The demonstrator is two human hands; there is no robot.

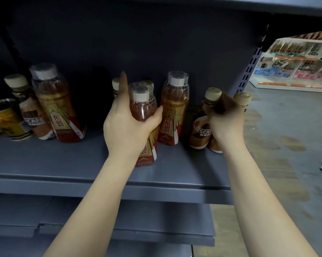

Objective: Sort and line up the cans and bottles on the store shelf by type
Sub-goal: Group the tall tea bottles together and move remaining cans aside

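Note:
My left hand (126,125) grips an amber energy-drink bottle (142,106) with a clear overcap, standing at the middle of the grey shelf (63,160). A second such bottle (173,112) stands just right of it, a third (54,104) at the left. My right hand (226,125) is closed around two brown Nescafe coffee bottles (200,130) with tan caps at the shelf's right end. Another Nescafe bottle (29,112) and a gold can (8,119) lean at the far left. Behind my left hand, more tan-capped bottles (116,84) are mostly hidden.
The shelf's dark back panel (138,43) and a perforated upright (252,58) bound the bay. A lower shelf (156,229) juts out below. To the right lies a concrete floor (286,145) with distant blurred store racks (295,58).

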